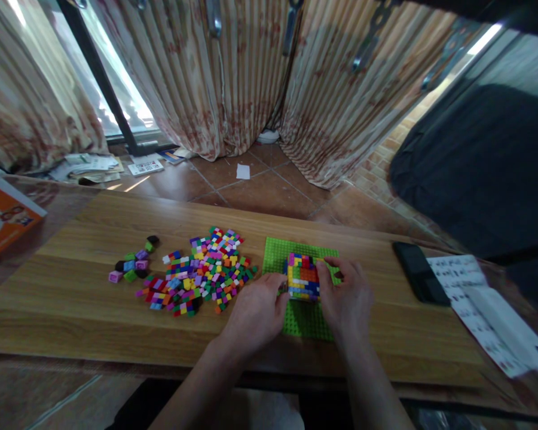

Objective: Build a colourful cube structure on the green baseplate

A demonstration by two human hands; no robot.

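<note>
The left hand [256, 306] and right hand [347, 294] grip a block model [303, 278] (many-coloured) between them, its underside apparently touching the green board [302, 324].

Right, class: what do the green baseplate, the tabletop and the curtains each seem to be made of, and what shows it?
Green baseplate: most likely moulded plastic, studded finish; even colour and regular stud rows suggest it.
Tabletop: wood or wood-look laminate, smooth-looking; grain lines show, but which is unclear.
Curtains: probably woven fabric, matte and patterned, hanging in soft folds.
</note>
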